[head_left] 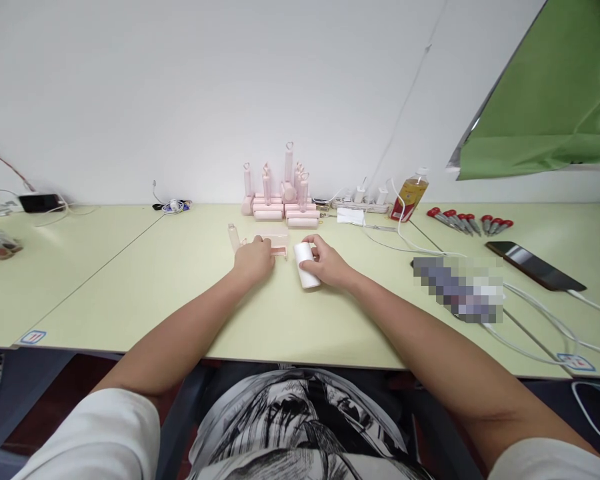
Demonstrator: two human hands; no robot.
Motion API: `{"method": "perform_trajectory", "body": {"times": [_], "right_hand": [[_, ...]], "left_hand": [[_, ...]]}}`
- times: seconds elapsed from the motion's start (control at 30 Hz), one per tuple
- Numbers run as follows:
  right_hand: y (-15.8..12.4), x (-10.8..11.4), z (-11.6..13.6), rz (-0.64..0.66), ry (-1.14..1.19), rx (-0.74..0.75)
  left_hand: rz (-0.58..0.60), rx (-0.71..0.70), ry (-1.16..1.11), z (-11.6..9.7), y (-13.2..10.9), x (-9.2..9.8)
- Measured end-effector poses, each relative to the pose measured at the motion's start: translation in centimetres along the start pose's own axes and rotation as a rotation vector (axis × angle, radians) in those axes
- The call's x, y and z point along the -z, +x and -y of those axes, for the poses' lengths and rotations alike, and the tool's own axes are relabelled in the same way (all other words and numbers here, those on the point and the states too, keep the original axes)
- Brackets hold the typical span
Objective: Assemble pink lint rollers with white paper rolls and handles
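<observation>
My right hand (329,261) grips a white sticky-paper roll (307,265), which is tilted slightly near the table's surface. Thumb and fingers wrap round its right side. To the left, my left hand (255,261) is closed on a pink lint roller (279,251) whose case lies with its clear cover (274,238) raised behind the fingers. The lint roller's translucent handle (233,237) sticks up beyond the hand. Most of its body is hidden under my fingers. A small gap separates the roll from the lint roller.
Several pink lint rollers (270,210) stand grouped against the wall. A drink bottle (409,197), a power strip (367,207), red-capped tools (463,220) and a black phone (535,265) lie to the right. Cables (535,307) cross the table's right side.
</observation>
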State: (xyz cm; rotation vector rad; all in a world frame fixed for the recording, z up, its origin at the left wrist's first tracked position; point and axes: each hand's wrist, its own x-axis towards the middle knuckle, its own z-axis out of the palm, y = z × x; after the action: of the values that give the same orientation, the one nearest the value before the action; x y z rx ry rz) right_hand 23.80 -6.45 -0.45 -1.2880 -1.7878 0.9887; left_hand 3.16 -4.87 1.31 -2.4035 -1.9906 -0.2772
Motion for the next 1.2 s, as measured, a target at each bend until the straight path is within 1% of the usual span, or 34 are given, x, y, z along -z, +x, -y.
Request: {"method": "perform_trajectory", "body": {"times": [0.03, 0.17, 0.23, 0.37, 0.4, 0.5, 0.6, 0.67, 0.73, 0.77, 0.9, 1.03, 1.2], "right_hand": [[0.0, 0.0, -0.1, 0.021, 0.002, 0.000], [-0.1, -0.1, -0.3, 0.149, -0.001, 0.018], [-0.2, -0.1, -0.3, 0.188, -0.003, 0.029], [-0.3, -0.1, -0.3, 0.217, 0.019, 0.043], [-0.3, -0.1, -0.3, 0.217, 0.033, 0.043], [-0.3, -0.4, -0.3, 0.199, 0.102, 0.050], [-0.4, -0.9, -0.3, 0.164, 0.205, 0.092], [-0.4, -1.2, -0.2, 0.133, 0.264, 0.132], [-0.4, -1.3, -0.1, 0.098, 0.310, 0.162], [-0.4, -1.4, -0.1, 0.079, 0.327, 0.172], [-0.4, -1.4, -0.2, 0.045, 0.352, 0.204], [-0.4, -1.5, -0.5, 0.036, 0.348, 0.246], [-0.2, -1.7, -0.9, -0.049, 0.349, 0.301]], "left_hand": [[0.021, 0.018, 0.026, -0.3, -0.1, 0.3], [0.176, 0.081, 0.097, -1.0, -0.5, 1.2], [0.199, 0.076, 0.092, -1.1, -0.6, 1.3], [0.261, 0.045, -0.071, -0.6, -0.3, 1.0], [0.260, 0.044, -0.122, -0.4, -0.2, 0.9], [0.177, 0.025, -0.286, -0.1, 0.0, 0.6], [0.092, -0.012, -0.461, -0.4, -0.3, 0.3], [0.004, -0.044, -0.456, -0.9, -0.7, 0.3], [-0.087, -0.087, -0.366, -1.4, -1.1, 0.4], [-0.107, -0.110, -0.326, -1.6, -1.2, 0.4], [-0.096, -0.208, -0.283, -1.8, -1.7, 0.6], [-0.080, -0.300, -0.344, -1.7, -1.8, 0.4], [-0.067, -0.365, -0.409, -1.5, -1.7, -0.1]]}}
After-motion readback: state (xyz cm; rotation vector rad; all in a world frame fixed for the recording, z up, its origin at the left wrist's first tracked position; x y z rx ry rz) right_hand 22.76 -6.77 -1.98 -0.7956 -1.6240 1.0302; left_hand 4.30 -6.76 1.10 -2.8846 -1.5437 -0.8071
